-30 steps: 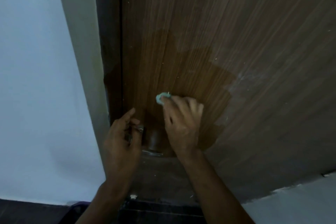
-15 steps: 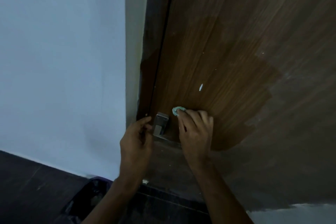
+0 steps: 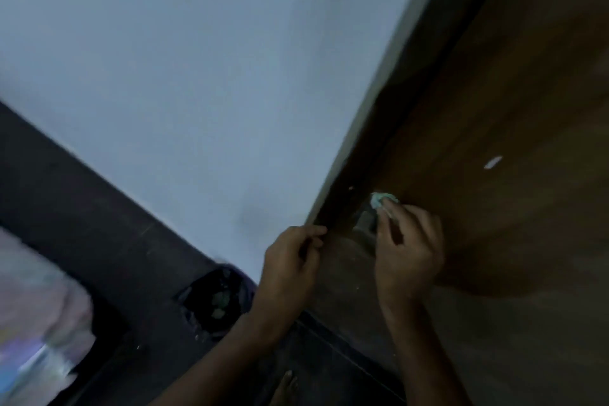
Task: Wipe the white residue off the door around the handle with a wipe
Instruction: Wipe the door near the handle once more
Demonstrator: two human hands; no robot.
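The brown wooden door (image 3: 494, 76) fills the right side, with a darker damp patch around the handle. My right hand (image 3: 408, 250) pinches a small crumpled pale green wipe (image 3: 382, 199) and presses it on the door just above the metal handle (image 3: 364, 222), which the hand partly hides. A white fleck of residue (image 3: 493, 162) sits up and to the right of the wipe. My left hand (image 3: 290, 267) hovers by the door frame (image 3: 362, 142), left of the handle, with loosely curled fingers that hold nothing.
A pale wall (image 3: 197, 76) stands left of the frame. Below it on the dark floor (image 3: 99, 224) sits a bin with a black liner (image 3: 214, 301) with scraps inside. A bare foot (image 3: 285, 386) shows at the bottom edge. Blurred pale items lie at the lower left.
The view swung left and tilted. My right hand slid the wipe down and left to just above the handle. My left hand came off the handle toward the frame.
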